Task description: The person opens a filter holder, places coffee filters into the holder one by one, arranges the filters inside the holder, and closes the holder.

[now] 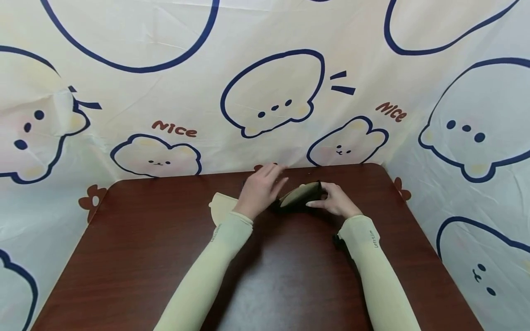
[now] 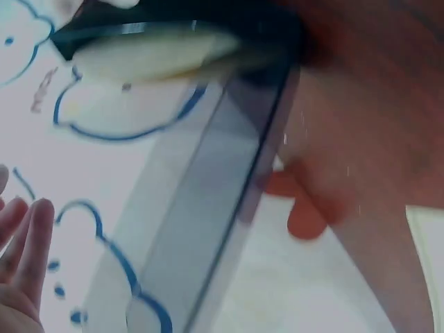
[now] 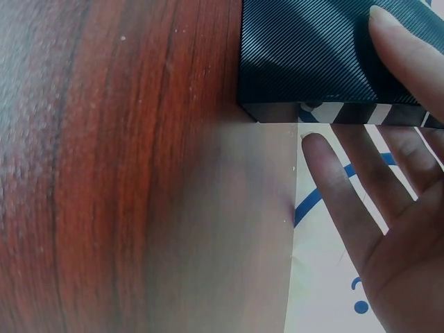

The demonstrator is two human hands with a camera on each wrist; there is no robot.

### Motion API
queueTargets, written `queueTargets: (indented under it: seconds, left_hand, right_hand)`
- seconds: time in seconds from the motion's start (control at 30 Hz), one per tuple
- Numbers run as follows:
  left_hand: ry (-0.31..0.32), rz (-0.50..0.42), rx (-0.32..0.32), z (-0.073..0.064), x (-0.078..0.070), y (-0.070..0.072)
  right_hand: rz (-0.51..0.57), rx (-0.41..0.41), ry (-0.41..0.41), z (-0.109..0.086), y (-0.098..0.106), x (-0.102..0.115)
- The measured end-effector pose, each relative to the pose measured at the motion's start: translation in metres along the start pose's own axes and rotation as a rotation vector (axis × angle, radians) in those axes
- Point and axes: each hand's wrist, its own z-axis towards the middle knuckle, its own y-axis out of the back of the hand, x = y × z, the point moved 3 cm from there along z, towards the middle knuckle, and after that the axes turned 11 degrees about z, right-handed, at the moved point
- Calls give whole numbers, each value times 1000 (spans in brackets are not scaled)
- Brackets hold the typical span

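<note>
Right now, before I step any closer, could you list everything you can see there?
Ribbed object: one, black, tilted in the right hand
Pale surface: one, cream, at the ribbed object; inside or attached, I cannot tell
Flat piece: one, cream, on the table, partly behind the left wrist
Table: one, reddish brown, under the hands
Printed cloth: number of sheets unclear, whitish with blue outlines, behind and beside the table
Sleeves: two, pale, on the forearms
Left hand: one, bare, left of the ribbed object
Right hand: one, bare, gripping the ribbed object
</note>
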Motion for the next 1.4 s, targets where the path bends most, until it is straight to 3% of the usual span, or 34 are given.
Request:
queueTargets:
  seconds: [0.17, 0.43, 1.13, 1.4]
  left_hand:
    - [79, 7, -65, -4, 27, 25]
    - [209, 45, -61, -19, 62, 45]
    - [254, 62, -65, -26, 89, 68]
    - [335, 43, 22, -39, 102, 69]
  right_hand:
    - [-9, 8, 17, 0, 0, 0]
    - [-21, 8, 21, 1, 0, -1]
    - [-45, -9, -9, 1, 3, -2]
    - [-39, 2, -3, 1, 1, -1]
